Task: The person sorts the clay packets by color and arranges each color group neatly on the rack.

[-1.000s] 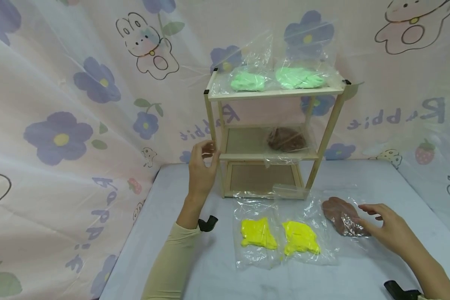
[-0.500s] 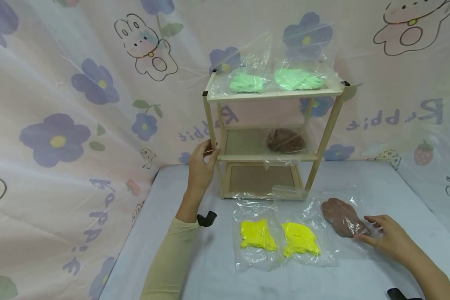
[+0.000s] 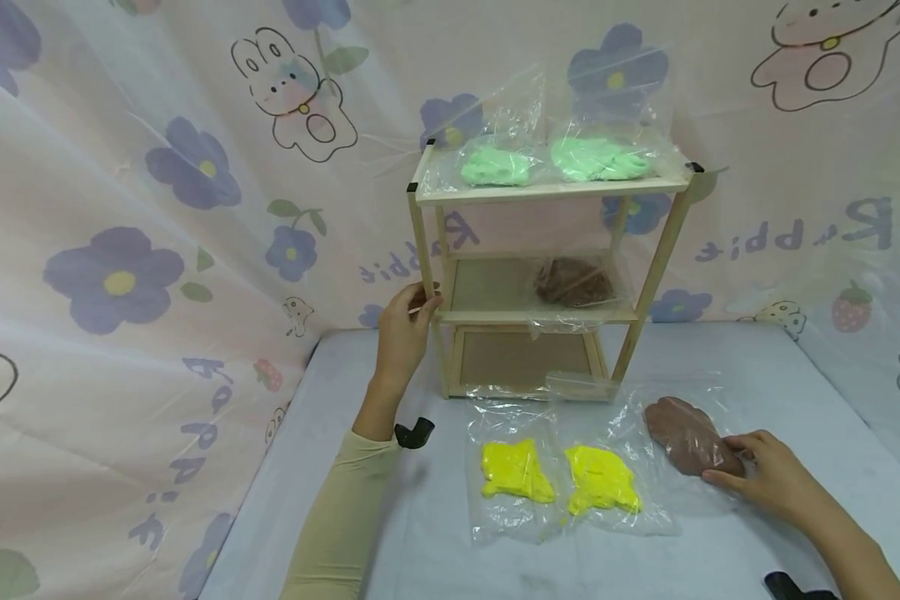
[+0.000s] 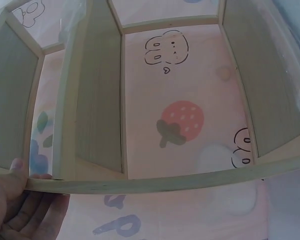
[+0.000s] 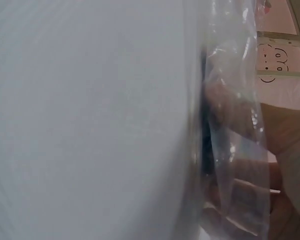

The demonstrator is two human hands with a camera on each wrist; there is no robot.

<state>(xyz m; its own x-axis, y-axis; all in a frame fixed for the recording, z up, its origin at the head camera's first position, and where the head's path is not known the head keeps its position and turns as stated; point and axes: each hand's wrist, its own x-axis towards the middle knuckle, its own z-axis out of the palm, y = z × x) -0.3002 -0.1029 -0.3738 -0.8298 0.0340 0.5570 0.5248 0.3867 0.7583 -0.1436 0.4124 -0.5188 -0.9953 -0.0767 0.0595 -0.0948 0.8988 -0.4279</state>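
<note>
1. Brown clay bag [image 3: 688, 435]: lies flat on the grey table [image 3: 795, 375], right of the two yellow clay bags, in front of the shelf's right leg.
2. Right hand [image 3: 765, 475]: rests at the near right end of that bag, fingertips [image 3: 712, 475] pressed on the plastic and thumb along the upper edge; appears to pinch the bag's end, though the curl of the fingers is hard to read. In the right wrist view, crinkled clear plastic [image 5: 235, 125] right against the fingers.
3. Left hand [image 3: 403, 329]: grips the wooden shelf [image 3: 540, 190] by its front left post at middle-shelf height, thumb in front, fingers wrapped behind. In the left wrist view, thumb [image 4: 15, 172] on the post, fingers beneath.
4. Yellow clay bags [image 3: 517, 471] and [image 3: 602, 479]: side by side on the table, just left of the brown bag, edges overlapping.
5. Second brown bag [image 3: 573, 282]: on the middle shelf, right side.
6. Green clay bags [image 3: 495, 165] and [image 3: 600, 158]: on the top shelf, side by side.
7. Flower-and-rabbit curtain [image 3: 157, 208]: behind and left of everything.
</note>
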